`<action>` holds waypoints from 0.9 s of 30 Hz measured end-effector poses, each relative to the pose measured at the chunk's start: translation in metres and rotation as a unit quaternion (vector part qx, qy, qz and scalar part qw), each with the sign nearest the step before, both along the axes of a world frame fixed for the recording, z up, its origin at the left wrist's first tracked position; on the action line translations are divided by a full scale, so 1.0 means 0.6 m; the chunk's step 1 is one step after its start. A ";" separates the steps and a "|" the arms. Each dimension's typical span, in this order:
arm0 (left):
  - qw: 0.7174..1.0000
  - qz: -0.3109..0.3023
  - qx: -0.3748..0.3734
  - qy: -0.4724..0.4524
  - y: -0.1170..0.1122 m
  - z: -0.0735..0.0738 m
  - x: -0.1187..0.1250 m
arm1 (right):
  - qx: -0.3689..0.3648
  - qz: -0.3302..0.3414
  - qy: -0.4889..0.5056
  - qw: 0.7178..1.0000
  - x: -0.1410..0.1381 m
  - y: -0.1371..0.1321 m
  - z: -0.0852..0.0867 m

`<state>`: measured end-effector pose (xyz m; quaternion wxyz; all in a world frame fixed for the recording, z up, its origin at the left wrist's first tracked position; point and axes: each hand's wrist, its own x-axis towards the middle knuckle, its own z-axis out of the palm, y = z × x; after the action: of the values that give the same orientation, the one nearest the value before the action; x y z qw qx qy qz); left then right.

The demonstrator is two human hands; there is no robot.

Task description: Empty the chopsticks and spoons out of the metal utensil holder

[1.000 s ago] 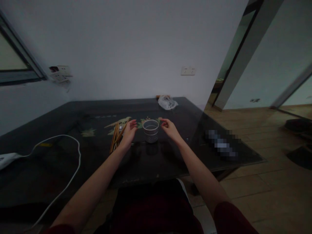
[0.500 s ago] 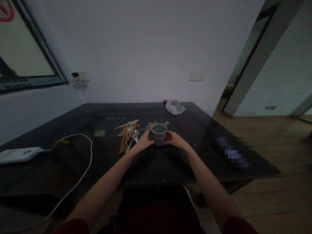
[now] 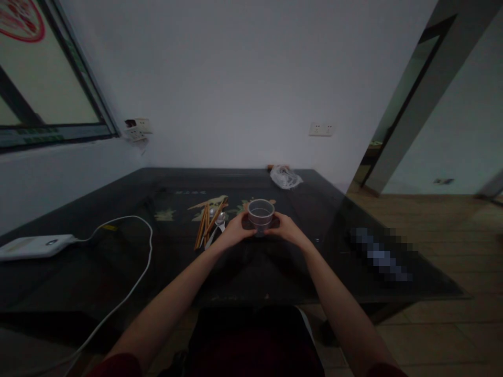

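A grey, see-through-looking cup (image 3: 261,210) with a wide round rim stands upright on the dark table (image 3: 251,272), directly in front of me. Around its left side curls my left hand (image 3: 237,230), thumb across the front. My right hand (image 3: 288,230) grips the opposite side the same way, and the two thumbs nearly meet low on the cup. Just left of my left hand lies a loose bundle of wooden chopsticks (image 3: 201,227) and metal spoons (image 3: 220,219). The fingertips behind the cup are hidden.
A crumpled clear plastic bag (image 3: 286,178) lies at the table's back edge by the wall. On the left, a white power strip (image 3: 37,246) trails a white cable (image 3: 150,243) over the front edge. A pixelated dark object (image 3: 379,254) rests at the right.
Both thumbs have come closer together across the front of the cup, covering more of its lower part. The view has shifted slightly; the chopsticks and spoons lie as before.
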<state>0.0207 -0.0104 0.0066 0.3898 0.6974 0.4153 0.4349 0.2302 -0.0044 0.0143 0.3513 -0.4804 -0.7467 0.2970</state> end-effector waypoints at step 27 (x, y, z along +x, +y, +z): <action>0.967 0.247 0.049 0.023 -0.001 0.092 -0.233 | 0.018 0.098 0.048 0.994 -0.271 0.054 0.085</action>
<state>-0.1190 -0.0112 0.0616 0.2254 0.6014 0.5619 0.5213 0.0675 0.0277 0.0654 0.3645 -0.3835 -0.7779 0.3391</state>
